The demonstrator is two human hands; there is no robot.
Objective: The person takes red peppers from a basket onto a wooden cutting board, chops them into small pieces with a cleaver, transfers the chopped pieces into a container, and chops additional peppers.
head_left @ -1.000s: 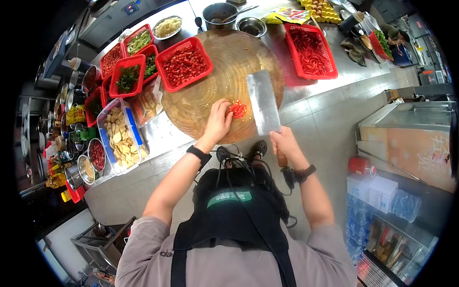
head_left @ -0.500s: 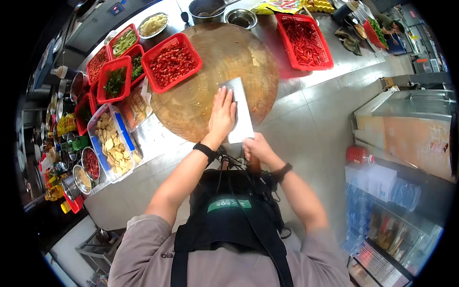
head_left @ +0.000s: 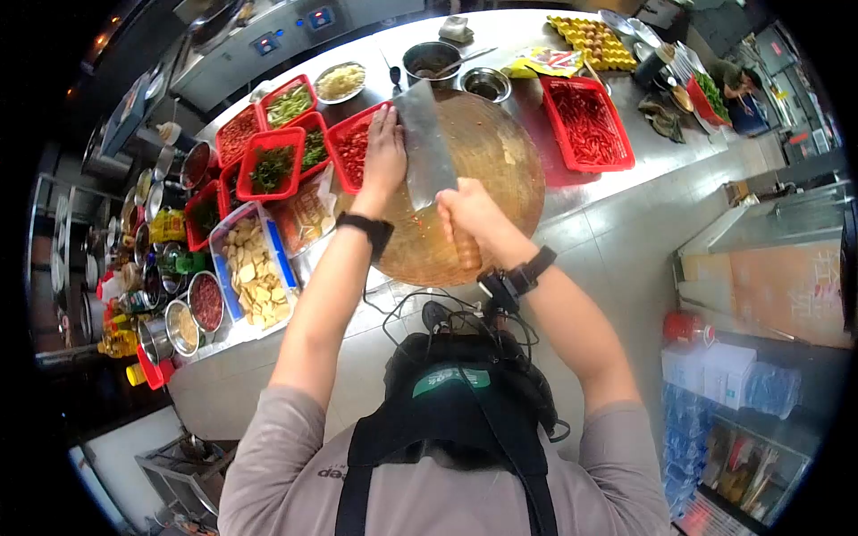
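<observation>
Cleaver over round wooden block on steel counter; right hand fingers clamped on handle; left hand fingers straight, close together, overlapping chili basket. Tiled floor near right.

I see a grey tee w/ short sleeves & dark letters, blk apron w/ grn patch, blk wrist bands & loopy blk wires.

The cleaver blade is grey, its handle brown, the chopped chillies red
</observation>
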